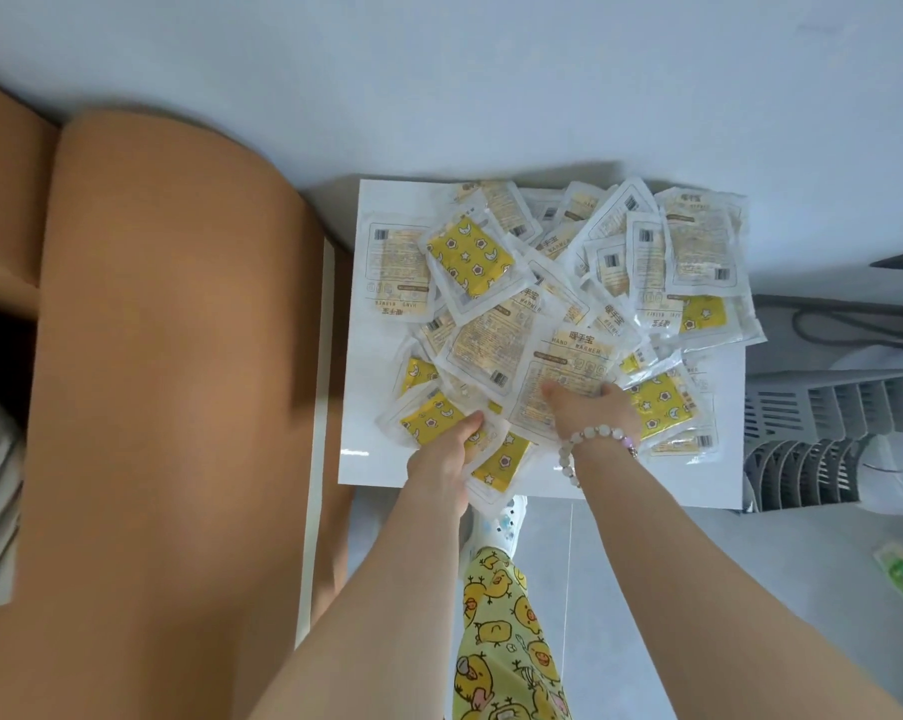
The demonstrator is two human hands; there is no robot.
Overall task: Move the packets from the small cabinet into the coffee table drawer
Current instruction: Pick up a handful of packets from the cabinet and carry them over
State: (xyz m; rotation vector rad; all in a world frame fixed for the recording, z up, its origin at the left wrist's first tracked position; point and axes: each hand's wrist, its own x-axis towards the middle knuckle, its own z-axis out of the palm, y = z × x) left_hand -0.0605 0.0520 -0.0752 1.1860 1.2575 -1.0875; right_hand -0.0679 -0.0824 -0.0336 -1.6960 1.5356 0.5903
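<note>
Now, atop the cabinet [376,356], packets [491,324] lie heaped; my left hand [447,454] pinches a yellow packet [434,420] at its near edge, my right hand [595,410] rests mid-heap, grip unclear. Light, slick, floppy, I judge: gather by the edges.

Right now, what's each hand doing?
Left hand: grips a yellow packet.
Right hand: on the packet pile, grip cannot be told.
</note>
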